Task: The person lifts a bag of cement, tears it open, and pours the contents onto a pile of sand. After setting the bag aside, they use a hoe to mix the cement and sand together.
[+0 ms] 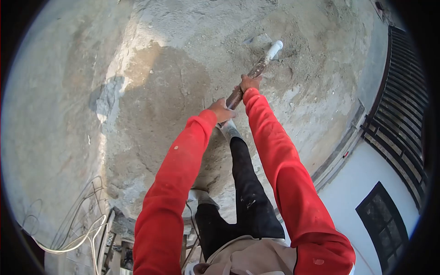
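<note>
A long pipe [258, 69], brown and dirty with a white end, slants from my feet up to the right over the rough grey ground. My right hand [250, 82] is wrapped round its middle. Lower down, near the pipe's bottom end, my left hand [221, 110] has its fingers on the pipe. Both arms are in red sleeves. The pipe's white far end [276, 46] lies by a pale stone [260, 42]. One of my boots [230, 130] is just below my left hand.
Black metal bars [398, 101] and a white wall [350, 183] with a dark window [385, 220] stand at the right. Loose cables [73, 247] and wooden pieces [107, 243] lie at the lower left. Sandy, uneven ground [169, 87] surrounds my feet.
</note>
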